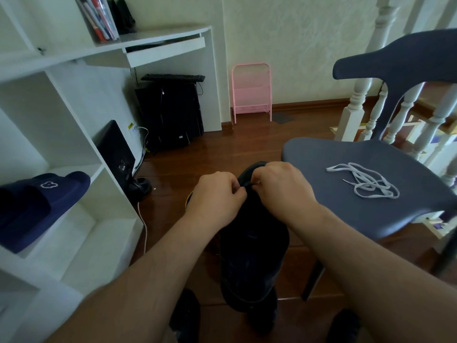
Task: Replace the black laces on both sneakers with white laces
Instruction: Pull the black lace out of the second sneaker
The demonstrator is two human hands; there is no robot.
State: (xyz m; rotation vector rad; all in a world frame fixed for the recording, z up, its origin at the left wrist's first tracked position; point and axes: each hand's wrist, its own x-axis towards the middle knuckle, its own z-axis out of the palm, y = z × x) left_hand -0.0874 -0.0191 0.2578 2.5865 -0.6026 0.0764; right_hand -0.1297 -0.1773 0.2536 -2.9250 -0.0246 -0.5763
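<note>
While a navy slipper (42, 206) sits on the white shelf unit (74, 149) at far left, a black PC tower (170, 115) with a keyboard (173, 77) on top stands under the desk (158, 35) further back. Pink rack (252, 91) against the wall behind.

Centre: dark sneaker (252, 243) held up over the wood floor (247, 142), between the two forearms; too dark to make out its eyelets. Left hand (217, 196) on its left side, fingers curled in tight, pinching at the top of the shoe. Right hand (282, 184) just beside it, nearly touching, fingers also curled and pinching a short piece of black lace (248, 185) that shows between the two hands. Cannot tell how much lace is threaded.

Right: grey chair (358, 211) next to the sneaker, seat level with the hands. White laces (363, 180) lie in a loose tangle on the seat, apart from both hands. White stair balusters (358, 100) behind the chair.
</note>
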